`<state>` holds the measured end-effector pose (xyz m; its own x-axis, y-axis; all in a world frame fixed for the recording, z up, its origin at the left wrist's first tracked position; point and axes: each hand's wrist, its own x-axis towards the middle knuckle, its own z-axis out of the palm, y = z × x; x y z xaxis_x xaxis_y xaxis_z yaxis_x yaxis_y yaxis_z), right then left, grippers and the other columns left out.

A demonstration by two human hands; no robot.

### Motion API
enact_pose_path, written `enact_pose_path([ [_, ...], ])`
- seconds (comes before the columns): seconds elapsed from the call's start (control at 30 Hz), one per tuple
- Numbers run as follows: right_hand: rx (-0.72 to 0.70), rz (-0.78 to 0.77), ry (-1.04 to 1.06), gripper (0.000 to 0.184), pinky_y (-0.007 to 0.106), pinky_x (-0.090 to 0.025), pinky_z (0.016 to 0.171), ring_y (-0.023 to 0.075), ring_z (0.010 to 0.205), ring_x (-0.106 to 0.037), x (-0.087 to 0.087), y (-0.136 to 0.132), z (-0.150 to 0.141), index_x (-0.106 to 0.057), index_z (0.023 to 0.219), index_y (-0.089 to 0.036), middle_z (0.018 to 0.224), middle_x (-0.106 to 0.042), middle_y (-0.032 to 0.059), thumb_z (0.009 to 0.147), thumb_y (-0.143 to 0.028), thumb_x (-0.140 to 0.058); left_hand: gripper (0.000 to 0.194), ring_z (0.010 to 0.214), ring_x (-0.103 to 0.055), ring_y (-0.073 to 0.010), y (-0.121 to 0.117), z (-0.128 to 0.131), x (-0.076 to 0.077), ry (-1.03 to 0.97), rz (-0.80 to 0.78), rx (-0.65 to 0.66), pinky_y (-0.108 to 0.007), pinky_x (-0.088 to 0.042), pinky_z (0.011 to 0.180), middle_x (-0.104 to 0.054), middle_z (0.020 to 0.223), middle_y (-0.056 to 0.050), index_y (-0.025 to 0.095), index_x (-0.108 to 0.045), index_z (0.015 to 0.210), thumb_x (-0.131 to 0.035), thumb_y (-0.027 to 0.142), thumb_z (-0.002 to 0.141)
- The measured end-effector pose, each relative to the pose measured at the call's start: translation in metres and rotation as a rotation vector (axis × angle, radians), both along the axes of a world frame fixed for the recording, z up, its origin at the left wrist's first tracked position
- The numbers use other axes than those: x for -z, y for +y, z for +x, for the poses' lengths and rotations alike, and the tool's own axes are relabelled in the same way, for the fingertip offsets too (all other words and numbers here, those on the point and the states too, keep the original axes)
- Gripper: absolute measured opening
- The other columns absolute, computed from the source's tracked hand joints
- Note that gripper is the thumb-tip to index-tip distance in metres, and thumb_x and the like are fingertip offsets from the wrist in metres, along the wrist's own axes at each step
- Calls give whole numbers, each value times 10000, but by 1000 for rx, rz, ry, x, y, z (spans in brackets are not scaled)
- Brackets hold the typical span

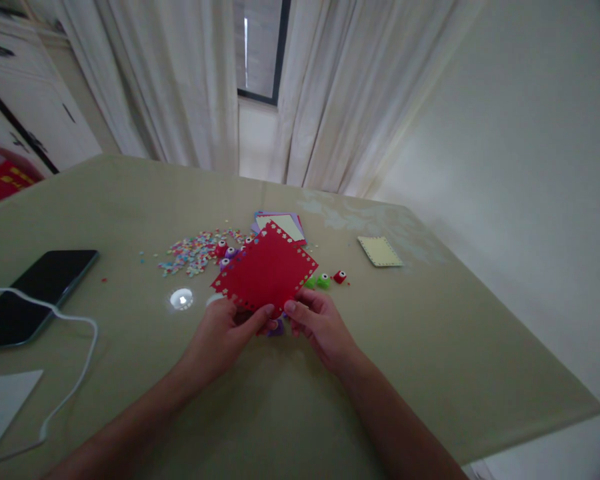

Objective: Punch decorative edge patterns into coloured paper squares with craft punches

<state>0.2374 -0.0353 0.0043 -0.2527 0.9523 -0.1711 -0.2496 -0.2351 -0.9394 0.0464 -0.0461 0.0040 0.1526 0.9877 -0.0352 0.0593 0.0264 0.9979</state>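
A red paper square (266,272) with punched holes along its edges is held just above the table, tilted like a diamond. My left hand (223,333) pinches its near corner, thumb on top. My right hand (320,325) grips the same near edge from the right, fingers curled. A small purple punch (277,328) shows under the paper between my two hands; which hand holds it I cannot tell.
Coloured paper bits (195,253) and small punches (227,252) lie behind the red sheet. Green punches (323,281) and a red punch (339,276) sit to its right. Also here: a paper stack (286,223), a yellow sheet (380,252), a phone (33,293) with white cable (83,363).
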Motion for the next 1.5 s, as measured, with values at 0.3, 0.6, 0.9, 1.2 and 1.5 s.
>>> enact_pose_path([
  [0.3, 4, 48, -48, 380, 244, -324, 531, 90, 559, -444, 8, 1, -2, -777, 862, -190, 684, -630, -29, 789, -543, -897, 189, 687, -818, -227, 1, 0, -4, 11, 13, 9, -270, -651, 620, -856, 774, -42, 199, -824, 884, -750, 373, 880],
  [0.6, -5, 88, 67, 307, 299, -519, 740, 171, 765, -638, 3, -2, -10, -819, 979, -232, 911, -773, 25, 802, -470, -899, 189, 629, -780, -197, 0, 2, -5, 7, 55, 2, -246, -619, 592, -818, 685, -29, 201, -785, 762, -732, 342, 877],
  [0.9, -59, 68, -44, 360, 310, -540, 737, 170, 743, -655, -1, -1, -1, -804, 933, -204, 862, -775, 26, 776, -510, -910, 252, 666, -763, -204, 0, -3, 0, 57, 56, 15, -255, -581, 591, -828, 754, -41, 193, -808, 846, -727, 422, 915],
  [1.2, 77, 114, -132, 311, 318, -534, 760, 178, 787, -672, -8, 7, 14, -785, 946, -219, 867, -761, 18, 751, -409, -934, 214, 627, -766, -223, 2, -4, -6, 73, 51, -143, -278, -599, 583, -793, 678, -18, 219, -760, 814, -754, 425, 871],
  [1.5, 101, 406, -614, 257, 341, -478, 722, 202, 763, -649, -8, 19, 40, -790, 998, -204, 870, -761, 50, 897, -441, -796, 272, 622, -745, -218, 4, -6, -9, 63, 6, -175, -280, -585, 597, -788, 657, -32, 216, -770, 742, -751, 465, 850],
])
